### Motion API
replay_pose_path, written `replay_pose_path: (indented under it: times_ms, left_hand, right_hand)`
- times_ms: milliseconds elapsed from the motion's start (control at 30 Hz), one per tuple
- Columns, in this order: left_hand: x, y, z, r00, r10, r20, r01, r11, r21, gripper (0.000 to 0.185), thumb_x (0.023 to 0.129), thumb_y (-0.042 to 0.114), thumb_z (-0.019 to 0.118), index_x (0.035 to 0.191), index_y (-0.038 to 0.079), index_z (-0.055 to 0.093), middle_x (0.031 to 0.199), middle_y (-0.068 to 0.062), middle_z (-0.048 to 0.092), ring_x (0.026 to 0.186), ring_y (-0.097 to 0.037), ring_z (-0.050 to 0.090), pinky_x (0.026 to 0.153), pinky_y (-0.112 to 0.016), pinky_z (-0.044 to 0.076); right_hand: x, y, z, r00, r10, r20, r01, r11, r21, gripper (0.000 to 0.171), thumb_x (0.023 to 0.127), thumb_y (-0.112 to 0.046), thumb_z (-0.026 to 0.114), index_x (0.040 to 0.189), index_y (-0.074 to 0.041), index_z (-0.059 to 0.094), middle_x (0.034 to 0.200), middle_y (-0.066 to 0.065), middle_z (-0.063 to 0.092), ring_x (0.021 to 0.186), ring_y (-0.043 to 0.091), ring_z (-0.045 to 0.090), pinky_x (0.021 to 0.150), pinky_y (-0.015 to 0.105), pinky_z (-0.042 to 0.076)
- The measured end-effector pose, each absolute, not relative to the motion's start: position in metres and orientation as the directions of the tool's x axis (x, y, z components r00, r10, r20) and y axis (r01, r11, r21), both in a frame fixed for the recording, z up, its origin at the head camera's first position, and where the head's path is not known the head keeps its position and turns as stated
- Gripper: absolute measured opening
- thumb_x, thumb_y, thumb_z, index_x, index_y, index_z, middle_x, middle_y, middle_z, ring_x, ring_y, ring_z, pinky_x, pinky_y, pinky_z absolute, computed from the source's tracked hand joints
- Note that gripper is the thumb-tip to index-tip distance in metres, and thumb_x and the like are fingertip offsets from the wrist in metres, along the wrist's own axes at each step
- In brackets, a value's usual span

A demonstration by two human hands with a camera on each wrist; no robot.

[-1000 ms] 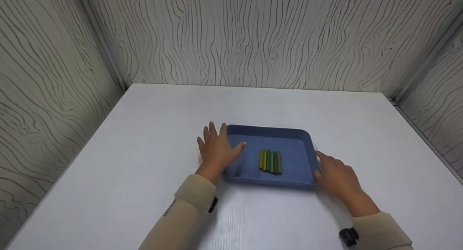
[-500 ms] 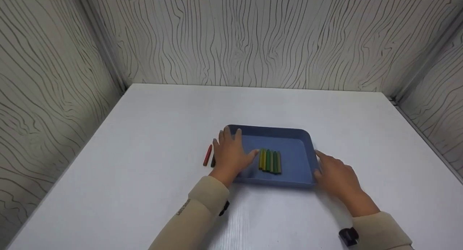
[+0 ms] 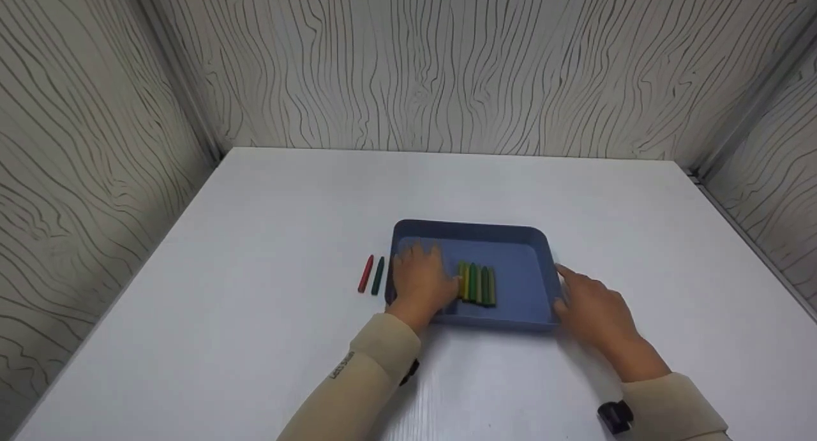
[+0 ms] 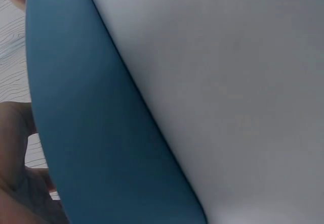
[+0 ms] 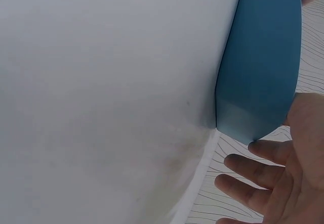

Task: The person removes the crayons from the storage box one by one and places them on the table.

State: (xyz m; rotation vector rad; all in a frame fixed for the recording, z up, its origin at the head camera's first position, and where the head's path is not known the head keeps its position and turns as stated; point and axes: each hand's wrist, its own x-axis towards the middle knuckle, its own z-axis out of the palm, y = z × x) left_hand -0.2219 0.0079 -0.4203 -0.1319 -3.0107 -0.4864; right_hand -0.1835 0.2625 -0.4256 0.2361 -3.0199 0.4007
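blue tray sits mid-surface, five crayons lined inside; red crayon and green crayon wait outside its left edge. left hand rests flat in it, right hand relaxed against its right wall

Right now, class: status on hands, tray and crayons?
Left hand inside blue tray, at crayon row. Right hand open at tray's right wall. Two crayons outside, left.
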Motion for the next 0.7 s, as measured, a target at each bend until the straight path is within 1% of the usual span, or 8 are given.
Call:
replay_pose_path:
  times_ms: [100, 233, 300, 500, 633, 700]
  left_hand:
    - [-0.2203, 0.0110, -0.4232, -0.992, 0.084, 0.099, 0.110, 0.947, 0.302, 0.060, 0.084, 0.042, 0.069, 0.131, 0.007, 0.057, 0.133, -0.020, 0.049, 0.122, -0.035, 0.046, 0.101, -0.050, 0.034]
    - [-0.2188, 0.0143, -0.4264, -0.990, 0.105, 0.091, 0.128, 0.946, 0.298, 0.054, 0.082, 0.039, 0.072, 0.124, 0.007, 0.061, 0.122, -0.017, 0.055, 0.112, -0.032, 0.052, 0.094, -0.047, 0.040]
    - [-0.2189, 0.0153, -0.4270, -0.990, 0.115, 0.083, 0.135, 0.944, 0.301, 0.052, 0.082, 0.038, 0.073, 0.122, 0.007, 0.063, 0.118, -0.016, 0.056, 0.110, -0.031, 0.052, 0.092, -0.046, 0.041]
    - [-0.2200, 0.0168, -0.4269, -0.989, 0.136, 0.063, 0.148, 0.939, 0.311, 0.046, 0.081, 0.034, 0.074, 0.118, 0.007, 0.066, 0.113, -0.015, 0.057, 0.106, -0.029, 0.053, 0.091, -0.044, 0.042]
    - [-0.2204, 0.0173, -0.4275, -0.987, 0.144, 0.064, 0.157, 0.926, 0.344, 0.038, 0.081, 0.029, 0.075, 0.110, 0.006, 0.069, 0.103, -0.012, 0.058, 0.099, -0.027, 0.054, 0.087, -0.042, 0.044]
    - [-0.2205, 0.0177, -0.4282, -0.986, 0.148, 0.070, 0.164, 0.915, 0.368, 0.031, 0.081, 0.026, 0.075, 0.103, 0.005, 0.070, 0.100, -0.011, 0.057, 0.097, -0.026, 0.054, 0.085, -0.042, 0.044]
  right_hand:
    - [-0.1832, 0.2622, -0.4254, -0.985, -0.138, 0.103, -0.160, 0.954, -0.255, 0.054, 0.089, -0.013, 0.055, 0.137, 0.006, 0.043, 0.126, 0.029, 0.054, 0.111, 0.048, 0.050, 0.084, 0.061, 0.040]
    - [-0.1831, 0.2616, -0.4247, -0.985, -0.137, 0.101, -0.159, 0.953, -0.258, 0.054, 0.089, -0.013, 0.055, 0.137, 0.006, 0.043, 0.126, 0.029, 0.053, 0.112, 0.048, 0.050, 0.085, 0.061, 0.039]
    - [-0.1831, 0.2616, -0.4245, -0.985, -0.136, 0.102, -0.158, 0.953, -0.259, 0.054, 0.088, -0.013, 0.054, 0.137, 0.006, 0.043, 0.126, 0.029, 0.054, 0.111, 0.048, 0.050, 0.084, 0.060, 0.040]
    - [-0.1833, 0.2618, -0.4236, -0.985, -0.135, 0.106, -0.159, 0.952, -0.263, 0.054, 0.088, -0.012, 0.056, 0.137, 0.006, 0.044, 0.123, 0.029, 0.055, 0.109, 0.048, 0.052, 0.082, 0.059, 0.041]
    - [-0.1832, 0.2616, -0.4235, -0.985, -0.135, 0.105, -0.159, 0.951, -0.264, 0.054, 0.087, -0.012, 0.056, 0.137, 0.006, 0.043, 0.122, 0.029, 0.055, 0.108, 0.047, 0.052, 0.082, 0.059, 0.041]
    - [-0.1831, 0.2615, -0.4234, -0.985, -0.135, 0.103, -0.158, 0.951, -0.264, 0.054, 0.087, -0.012, 0.056, 0.137, 0.006, 0.043, 0.123, 0.029, 0.055, 0.109, 0.047, 0.052, 0.082, 0.059, 0.041]
